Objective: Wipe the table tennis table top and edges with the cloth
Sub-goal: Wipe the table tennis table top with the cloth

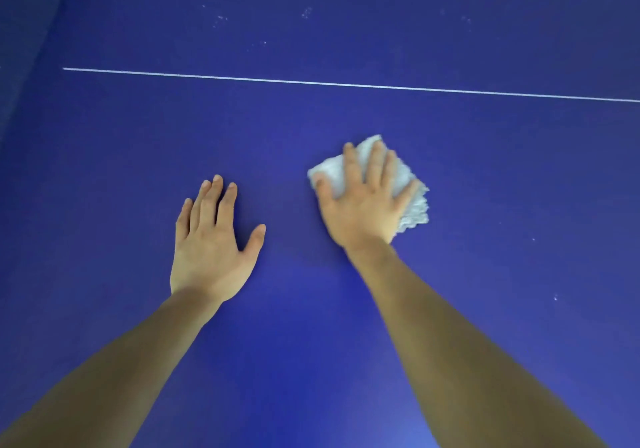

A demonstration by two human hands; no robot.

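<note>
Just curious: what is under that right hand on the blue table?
A white cloth lies under the right hand, flat on the blue table top. Its middle is hidden by the hand.

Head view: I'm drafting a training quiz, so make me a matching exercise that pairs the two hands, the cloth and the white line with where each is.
1. left hand
2. right hand
3. cloth
4. white line

a. under a palm
b. beyond both hands
c. flat on the bare table top
d. pressing on the cloth

Pairs: 1-c, 2-d, 3-a, 4-b
</note>
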